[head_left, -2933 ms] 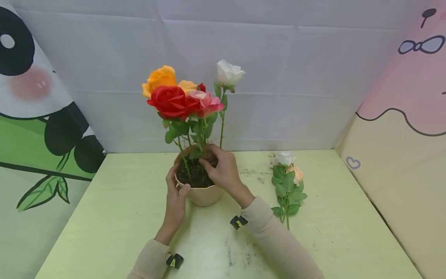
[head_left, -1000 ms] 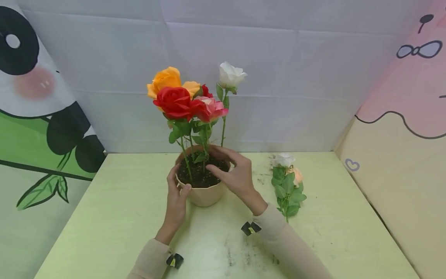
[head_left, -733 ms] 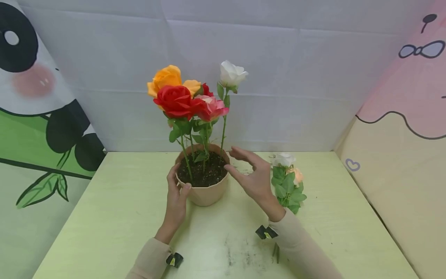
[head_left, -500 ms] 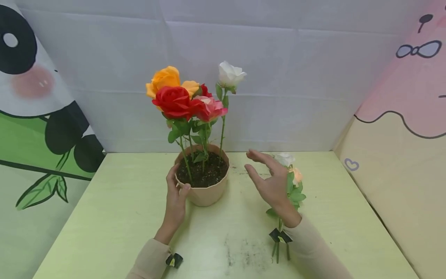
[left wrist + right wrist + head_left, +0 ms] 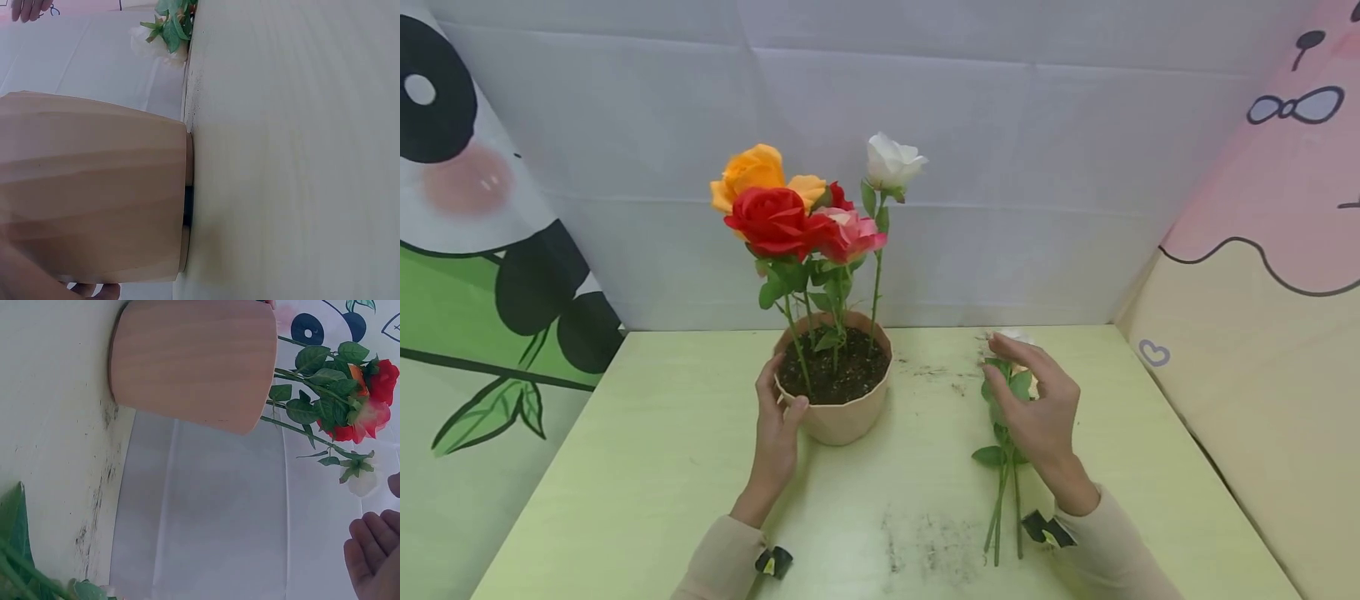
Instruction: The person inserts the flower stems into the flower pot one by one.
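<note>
In the head view, my left hand (image 5: 778, 442) holds the left side of a beige flowerpot (image 5: 846, 421), thumb at the front rim and fingers round the wall. Dark soil (image 5: 857, 367) fills the pot. Artificial roses stand in it: orange (image 5: 752, 171), red (image 5: 767, 221), pink (image 5: 853, 233) and, apart on the right, white (image 5: 893, 161). My right hand (image 5: 1041, 412) is over loose rose stems (image 5: 1000, 500) lying on the table, thumb and fingers apart with nothing between them. It partly hides their leaves and pale blooms. The right wrist view shows its loosely bent fingers (image 5: 378, 550).
The pale yellow-green table (image 5: 685, 450) carries smears of soil (image 5: 936, 542) at the front and more crumbs behind the pot's right side. A white cloth wall (image 5: 1000, 208) closes off the back, and printed cartoon panels (image 5: 1247, 367) flank the table.
My right hand has left the soil and the pink rose's stem and moved right, over the lying roses. My left hand has stayed on the pot, which stands where it was.
</note>
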Available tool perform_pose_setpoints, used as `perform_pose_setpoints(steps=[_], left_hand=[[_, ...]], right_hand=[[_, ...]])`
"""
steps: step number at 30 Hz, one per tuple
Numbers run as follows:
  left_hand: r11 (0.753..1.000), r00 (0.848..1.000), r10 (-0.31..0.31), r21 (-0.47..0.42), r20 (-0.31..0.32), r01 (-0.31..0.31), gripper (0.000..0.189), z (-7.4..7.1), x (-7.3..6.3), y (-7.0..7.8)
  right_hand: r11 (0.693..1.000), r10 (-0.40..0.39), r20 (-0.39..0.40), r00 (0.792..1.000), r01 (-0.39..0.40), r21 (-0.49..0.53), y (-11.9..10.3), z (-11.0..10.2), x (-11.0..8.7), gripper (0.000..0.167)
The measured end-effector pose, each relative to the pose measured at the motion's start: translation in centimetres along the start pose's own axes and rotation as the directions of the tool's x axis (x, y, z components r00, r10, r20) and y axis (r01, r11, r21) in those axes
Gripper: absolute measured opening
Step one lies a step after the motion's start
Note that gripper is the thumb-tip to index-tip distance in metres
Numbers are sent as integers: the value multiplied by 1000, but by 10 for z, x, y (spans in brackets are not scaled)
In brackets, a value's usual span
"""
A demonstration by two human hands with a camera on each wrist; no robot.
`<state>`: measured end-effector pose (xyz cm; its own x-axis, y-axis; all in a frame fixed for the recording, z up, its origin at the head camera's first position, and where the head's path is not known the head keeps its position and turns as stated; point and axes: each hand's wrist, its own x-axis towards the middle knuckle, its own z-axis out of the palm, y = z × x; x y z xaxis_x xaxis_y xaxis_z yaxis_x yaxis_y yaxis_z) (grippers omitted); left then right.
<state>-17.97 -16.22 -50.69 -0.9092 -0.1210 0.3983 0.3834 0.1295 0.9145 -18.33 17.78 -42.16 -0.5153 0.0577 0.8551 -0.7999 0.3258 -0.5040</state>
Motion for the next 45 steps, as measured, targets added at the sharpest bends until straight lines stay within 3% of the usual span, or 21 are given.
perform_pose_setpoints(steps=[14,18,23,27,31,35,37,38,39,42,44,45], left_hand=[[1000,1000,17,-16,-8,-17,71,1,0,1],[1000,1000,25,1,-14,-25,69,1,-1,-1],[1000,1000,23,3,-6,-22,68,0,0,-3],[999,1000,30,18,-7,-30,68,-1,0,-3],[1000,1000,23,12,-8,-23,68,0,0,-1],[1000,1000,12,-12,-3,-12,70,1,0,-1],[999,999,32,-13,-4,-32,69,-1,1,-10],[999,999,47,-9,-3,-47,70,-3,3,-21],[999,999,43,-13,1,-43,70,-3,3,-21],[1000,1000,31,-7,-1,-31,71,-3,3,-20],[1000,1000,12,-10,-3,-12,72,-1,2,-11],[1000,1000,-2,-17,-5,2,72,1,1,1]], right_hand=[[992,73,-12,997,-74,-104,7,-34,-36,45],[980,165,2,986,-163,-114,5,-41,-49,46],[942,308,29,951,-301,-148,2,-48,-64,49],[894,424,81,902,-402,-200,2,-51,-74,52],[835,513,140,847,-456,-308,5,-55,-84,54],[762,611,203,765,-499,-414,7,-59,-91,58],[727,653,226,723,-516,-452,8,-61,-93,59],[713,670,233,704,-524,-466,7,-62,-94,59],[697,688,239,686,-532,-480,8,-62,-94,60],[668,722,268,637,-542,-511,9,-63,-95,63],[654,740,293,606,-545,-525,10,-64,-96,66],[647,748,303,590,-547,-532,11,-64,-96,68]])
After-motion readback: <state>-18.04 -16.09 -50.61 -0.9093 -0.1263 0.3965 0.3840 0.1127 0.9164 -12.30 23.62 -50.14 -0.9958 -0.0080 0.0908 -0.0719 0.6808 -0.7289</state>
